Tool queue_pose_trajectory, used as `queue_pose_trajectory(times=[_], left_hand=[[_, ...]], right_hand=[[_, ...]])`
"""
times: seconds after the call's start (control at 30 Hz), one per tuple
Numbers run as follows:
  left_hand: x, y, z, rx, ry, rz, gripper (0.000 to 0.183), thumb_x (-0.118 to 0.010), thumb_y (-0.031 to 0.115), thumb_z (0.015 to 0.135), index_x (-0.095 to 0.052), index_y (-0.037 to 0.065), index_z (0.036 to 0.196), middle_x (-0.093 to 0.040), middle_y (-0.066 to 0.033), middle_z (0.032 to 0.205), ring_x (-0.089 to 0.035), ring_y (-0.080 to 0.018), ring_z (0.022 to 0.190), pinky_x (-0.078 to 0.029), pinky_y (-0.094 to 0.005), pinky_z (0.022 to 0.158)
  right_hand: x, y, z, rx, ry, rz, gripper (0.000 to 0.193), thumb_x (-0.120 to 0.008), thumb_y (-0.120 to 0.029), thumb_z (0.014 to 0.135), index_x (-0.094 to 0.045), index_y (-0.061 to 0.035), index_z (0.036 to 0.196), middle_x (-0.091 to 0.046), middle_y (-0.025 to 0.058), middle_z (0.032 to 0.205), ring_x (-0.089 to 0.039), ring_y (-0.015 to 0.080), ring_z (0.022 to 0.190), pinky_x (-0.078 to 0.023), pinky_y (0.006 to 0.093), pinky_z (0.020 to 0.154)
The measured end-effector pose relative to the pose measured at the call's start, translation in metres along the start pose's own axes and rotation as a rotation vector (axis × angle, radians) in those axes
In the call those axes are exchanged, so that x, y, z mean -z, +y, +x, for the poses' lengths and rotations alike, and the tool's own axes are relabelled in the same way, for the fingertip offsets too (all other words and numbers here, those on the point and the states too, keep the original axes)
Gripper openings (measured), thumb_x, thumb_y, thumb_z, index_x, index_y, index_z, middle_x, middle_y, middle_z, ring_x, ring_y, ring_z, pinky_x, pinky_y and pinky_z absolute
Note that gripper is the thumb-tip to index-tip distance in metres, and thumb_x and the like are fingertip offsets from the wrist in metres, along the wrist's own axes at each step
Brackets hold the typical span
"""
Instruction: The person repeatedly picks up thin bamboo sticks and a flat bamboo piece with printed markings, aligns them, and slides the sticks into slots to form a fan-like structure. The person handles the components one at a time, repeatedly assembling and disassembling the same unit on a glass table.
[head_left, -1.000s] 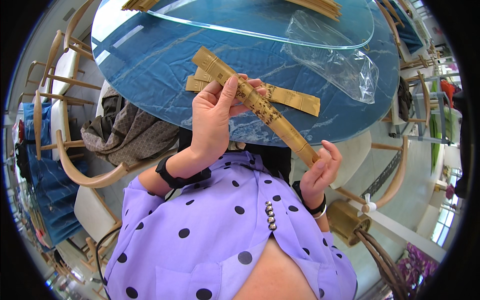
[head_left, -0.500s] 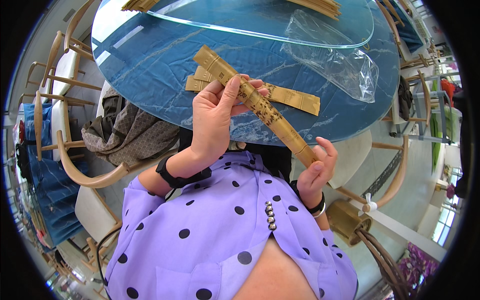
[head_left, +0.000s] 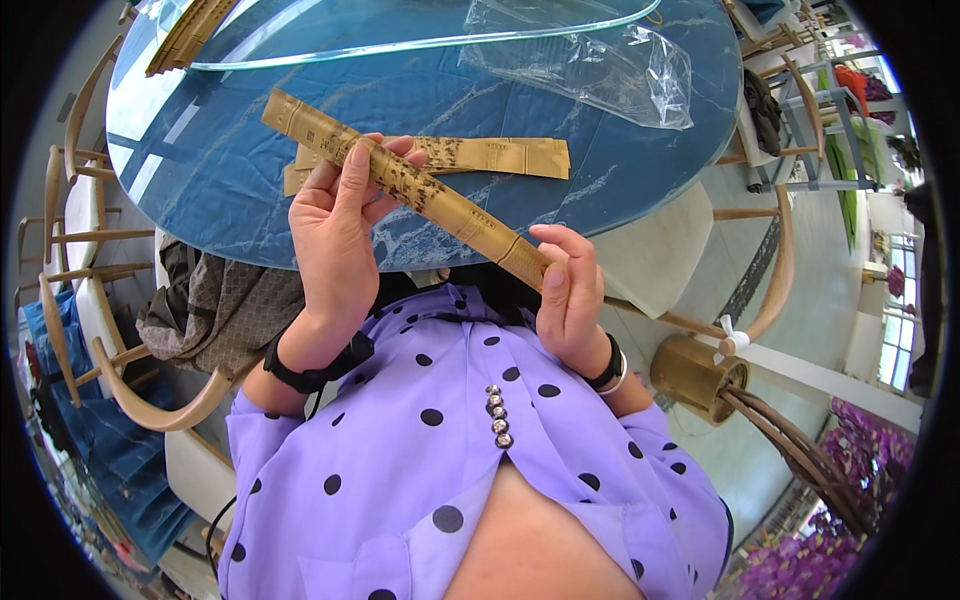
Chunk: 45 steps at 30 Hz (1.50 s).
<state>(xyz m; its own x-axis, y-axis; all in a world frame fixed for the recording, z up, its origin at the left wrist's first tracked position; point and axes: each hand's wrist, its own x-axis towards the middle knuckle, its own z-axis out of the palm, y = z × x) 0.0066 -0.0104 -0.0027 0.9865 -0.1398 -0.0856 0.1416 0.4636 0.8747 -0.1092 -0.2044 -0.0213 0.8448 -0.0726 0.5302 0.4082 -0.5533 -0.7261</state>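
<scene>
One long, slim, gold printed packet, held over the near edge of a rounded, blue marbled table, slants from far left to near right, left hand pinching its far half, right hand its near end.

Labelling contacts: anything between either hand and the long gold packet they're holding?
Nothing visible. The left hand holds the long gold packet toward its upper-left end; the right hand pinches its lower-right end. The other gold packets lie beyond, on the blue table.
</scene>
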Motion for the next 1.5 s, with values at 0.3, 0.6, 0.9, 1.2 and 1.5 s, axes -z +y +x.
queue_pose_trajectory(times=[0.3, 0.6, 0.9, 1.2, 1.5], left_hand=[[0.012, 0.018, 0.017, -0.104, 0.05, 0.009, 0.032, -0.057, 0.021, 0.105, -0.06, -0.008, 0.118, -0.07, -0.0233, 0.112, -0.073, -0.0281, 0.102, -0.06, -0.0361, 0.09], [-0.008, 0.008, 0.015, -0.117, 0.061, -0.195, 0.029, -0.041, 0.023, 0.11, -0.053, -0.001, 0.123, -0.069, -0.0197, 0.106, -0.073, -0.0244, 0.091, -0.062, -0.0386, 0.084], [-0.015, -0.008, 0.014, -0.063, 0.011, -0.192, 0.033, -0.048, 0.021, 0.109, -0.055, -0.001, 0.133, -0.069, -0.0123, 0.101, -0.064, -0.0097, 0.072, -0.06, -0.0276, 0.064], [-0.013, -0.008, 0.017, -0.047, -0.008, -0.144, 0.033, -0.048, 0.021, 0.108, -0.056, 0.0, 0.133, -0.07, -0.0136, 0.104, -0.064, -0.0091, 0.073, -0.06, -0.027, 0.062], [-0.012, -0.01, 0.014, -0.026, -0.024, -0.131, 0.032, -0.046, 0.021, 0.109, -0.055, 0.0, 0.132, -0.069, -0.0169, 0.107, -0.069, -0.0126, 0.078, -0.064, -0.032, 0.068]], right_hand=[[0.012, -0.001, 0.015, 0.163, -0.231, 0.137, 0.044, -0.075, 0.002, 0.081, -0.065, 0.0058, 0.124, -0.07, 0.0165, 0.1, -0.067, 0.0269, 0.07, -0.055, 0.0339, 0.065], [-0.001, -0.012, 0.015, 0.218, -0.365, 0.03, 0.045, -0.079, 0.0, 0.073, -0.07, 0.0019, 0.116, -0.075, 0.0111, 0.092, -0.074, 0.0233, 0.078, -0.059, 0.0305, 0.066], [-0.013, -0.021, 0.013, 0.345, -0.327, -0.122, 0.031, -0.082, -0.011, 0.072, -0.073, -0.0027, 0.1, -0.073, 0.0079, 0.087, -0.071, 0.0206, 0.074, -0.055, 0.0287, 0.061], [-0.025, -0.028, 0.015, 0.352, -0.216, -0.246, 0.024, -0.086, -0.016, 0.07, -0.071, -0.0064, 0.087, -0.066, 0.0036, 0.08, -0.066, 0.0184, 0.069, -0.05, 0.0297, 0.059], [-0.026, -0.031, 0.021, 0.376, -0.242, -0.29, 0.026, -0.087, -0.014, 0.062, -0.071, -0.0084, 0.081, -0.063, 0.0012, 0.074, -0.061, 0.0167, 0.061, -0.044, 0.0302, 0.056]])
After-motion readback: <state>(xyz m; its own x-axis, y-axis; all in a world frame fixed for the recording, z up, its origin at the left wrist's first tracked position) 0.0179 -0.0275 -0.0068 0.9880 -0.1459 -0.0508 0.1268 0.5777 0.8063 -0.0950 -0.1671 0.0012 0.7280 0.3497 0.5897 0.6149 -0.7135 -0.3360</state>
